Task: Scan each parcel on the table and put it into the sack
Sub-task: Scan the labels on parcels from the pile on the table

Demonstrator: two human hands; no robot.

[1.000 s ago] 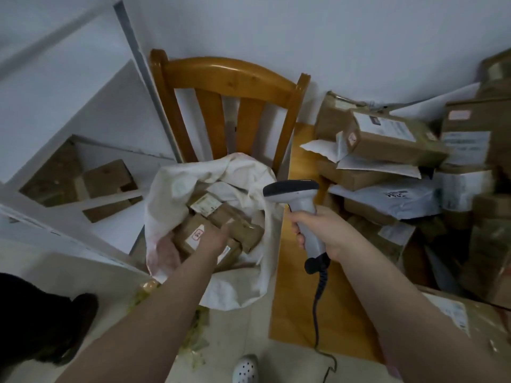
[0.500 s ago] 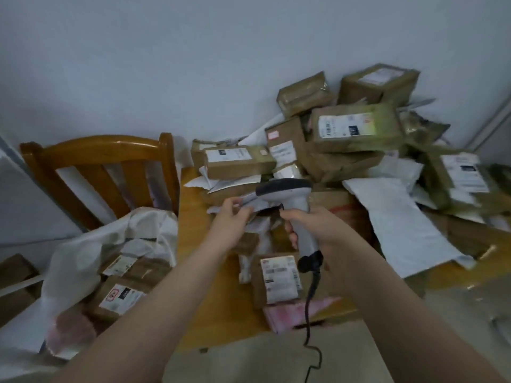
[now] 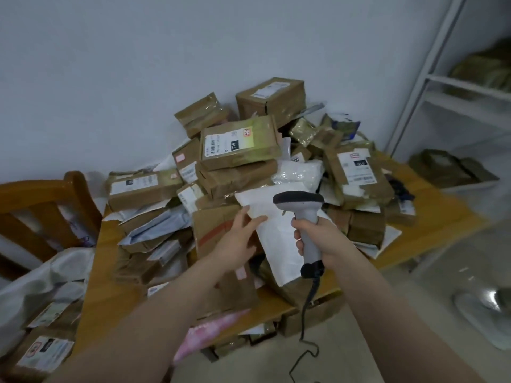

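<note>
Head view, left hand (image 3: 237, 236) open against white mailer (image 3: 279, 241) edge, right hand (image 3: 318, 236) gripping scanner (image 3: 300, 201)

The left hand (image 3: 243, 233) is out of the sack (image 3: 41, 277). A second ago it was down among the boxes in there, and half a second ago it was up at the pile beside the scanner (image 3: 304, 214). Now it lies with straight fingers against the left edge of a white mailer (image 3: 276, 239) on the heap. The view swings right with it: sack and chair (image 3: 41, 205) slide off to the left edge, and a shelf unit (image 3: 442, 87) comes in on the right. The scanner now hangs over that mailer.
</note>
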